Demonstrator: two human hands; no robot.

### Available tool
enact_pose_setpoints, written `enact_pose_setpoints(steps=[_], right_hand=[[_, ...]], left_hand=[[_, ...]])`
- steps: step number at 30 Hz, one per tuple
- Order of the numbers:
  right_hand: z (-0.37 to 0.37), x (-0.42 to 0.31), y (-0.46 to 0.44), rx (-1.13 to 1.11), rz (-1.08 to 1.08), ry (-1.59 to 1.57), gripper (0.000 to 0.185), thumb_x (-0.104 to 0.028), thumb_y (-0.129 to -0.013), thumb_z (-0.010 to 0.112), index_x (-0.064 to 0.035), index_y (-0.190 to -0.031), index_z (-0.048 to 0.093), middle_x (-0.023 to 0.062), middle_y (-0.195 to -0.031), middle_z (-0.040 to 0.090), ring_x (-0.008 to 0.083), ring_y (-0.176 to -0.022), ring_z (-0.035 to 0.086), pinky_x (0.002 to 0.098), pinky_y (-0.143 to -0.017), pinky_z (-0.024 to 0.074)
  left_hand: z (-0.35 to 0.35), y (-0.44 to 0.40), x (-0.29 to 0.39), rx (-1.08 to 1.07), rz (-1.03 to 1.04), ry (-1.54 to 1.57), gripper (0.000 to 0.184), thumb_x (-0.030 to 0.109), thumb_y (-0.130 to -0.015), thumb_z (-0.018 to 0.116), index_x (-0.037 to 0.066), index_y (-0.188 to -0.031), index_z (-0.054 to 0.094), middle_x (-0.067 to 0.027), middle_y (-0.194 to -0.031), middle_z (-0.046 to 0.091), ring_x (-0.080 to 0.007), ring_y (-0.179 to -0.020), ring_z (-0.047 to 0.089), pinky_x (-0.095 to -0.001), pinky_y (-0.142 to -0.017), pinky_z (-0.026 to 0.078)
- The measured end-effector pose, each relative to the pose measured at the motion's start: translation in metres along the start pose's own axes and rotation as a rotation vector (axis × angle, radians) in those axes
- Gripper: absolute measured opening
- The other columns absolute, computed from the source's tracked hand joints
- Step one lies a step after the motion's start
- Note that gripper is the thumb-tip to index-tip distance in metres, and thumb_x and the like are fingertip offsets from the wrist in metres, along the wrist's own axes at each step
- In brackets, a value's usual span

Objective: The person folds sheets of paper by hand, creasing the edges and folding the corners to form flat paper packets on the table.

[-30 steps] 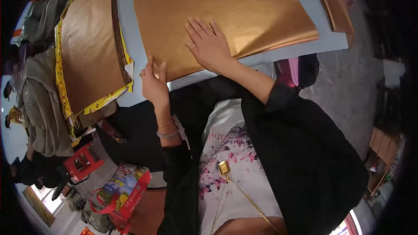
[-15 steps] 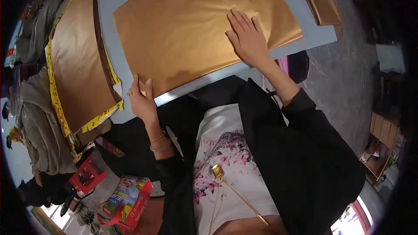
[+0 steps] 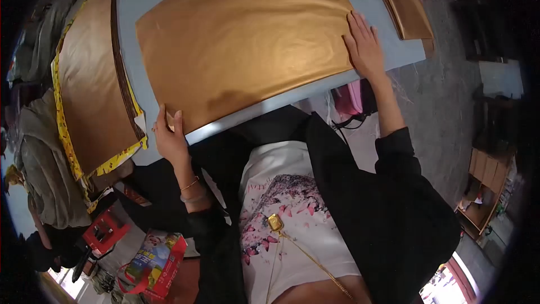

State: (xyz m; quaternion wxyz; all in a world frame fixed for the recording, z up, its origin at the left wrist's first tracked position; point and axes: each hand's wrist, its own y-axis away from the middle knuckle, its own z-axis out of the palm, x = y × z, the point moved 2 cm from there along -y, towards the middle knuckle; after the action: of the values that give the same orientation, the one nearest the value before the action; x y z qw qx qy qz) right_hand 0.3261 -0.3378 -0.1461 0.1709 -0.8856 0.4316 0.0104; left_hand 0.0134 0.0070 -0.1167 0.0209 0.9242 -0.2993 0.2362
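A large copper-gold sheet (image 3: 242, 45) lies over the pale blue-grey table (image 3: 132, 79). At its near left corner is my left hand (image 3: 170, 138), index finger and thumb apart, with fingertips on the sheet's edge. My right hand (image 3: 365, 48) rests flat at the sheet's right edge, fingers stretched out. Left of the sheet sits a stack of brown sheets (image 3: 90, 84) on yellow printed wrapping (image 3: 63, 129). Another folded copper-gold piece (image 3: 402, 0) lies at the table's right side.
Grey cloth (image 3: 48, 163) is heaped at the left. Below it stand a red stool (image 3: 106, 232) and a red printed bag (image 3: 157, 264). A pink item (image 3: 350, 98) sits under the table's front edge. At the far right is a wooden shelf (image 3: 486, 186).
My right hand has slid right across the sheet to its right edge. My left hand stays at the near left corner. The view has shifted, and the sheet's right end looks flatter.
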Motion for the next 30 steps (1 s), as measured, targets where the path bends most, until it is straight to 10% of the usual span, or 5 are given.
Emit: enact_pose_setpoints(steps=[6, 11, 30], right_hand=[[-0.002, -0.002, -0.002, -0.061, 0.013, 0.001, 0.051, -0.037, -0.096, 0.030, -0.0107, -0.139, 0.029, 0.0061, -0.145, 0.027, 0.0219, -0.134, 0.023, 0.0414, -0.109, 0.0128], [0.005, 0.005, -0.006, -0.076, -0.022, 0.030, 0.051, -0.037, -0.096, 0.029, -0.0111, -0.140, 0.028, 0.0069, -0.145, 0.027, 0.0236, -0.134, 0.023, 0.0423, -0.109, 0.0134], [-0.006, -0.005, -0.007, -0.079, -0.006, 0.060, 0.049, -0.037, -0.097, 0.026, -0.0147, -0.141, 0.027, 0.0021, -0.146, 0.026, 0.0200, -0.135, 0.022, 0.0426, -0.109, 0.0137]], left_hand=[[0.000, -0.001, -0.001, 0.088, 0.069, 0.078, 0.050, 0.033, -0.083, 0.063, 0.009, -0.124, 0.051, -0.0143, -0.108, 0.060, -0.0258, -0.092, 0.059, -0.0337, -0.077, 0.046], [-0.021, 0.002, 0.000, -0.057, -0.259, 0.539, 0.050, 0.022, -0.085, 0.062, 0.003, -0.129, 0.046, 0.0014, -0.071, 0.051, -0.0047, -0.064, 0.043, -0.0202, -0.059, 0.039], [-0.020, 0.014, -0.029, -0.114, -0.141, 0.345, 0.052, 0.018, -0.076, 0.071, 0.004, -0.122, 0.051, -0.0028, -0.067, 0.055, -0.0135, -0.061, 0.047, -0.0277, -0.060, 0.041]])
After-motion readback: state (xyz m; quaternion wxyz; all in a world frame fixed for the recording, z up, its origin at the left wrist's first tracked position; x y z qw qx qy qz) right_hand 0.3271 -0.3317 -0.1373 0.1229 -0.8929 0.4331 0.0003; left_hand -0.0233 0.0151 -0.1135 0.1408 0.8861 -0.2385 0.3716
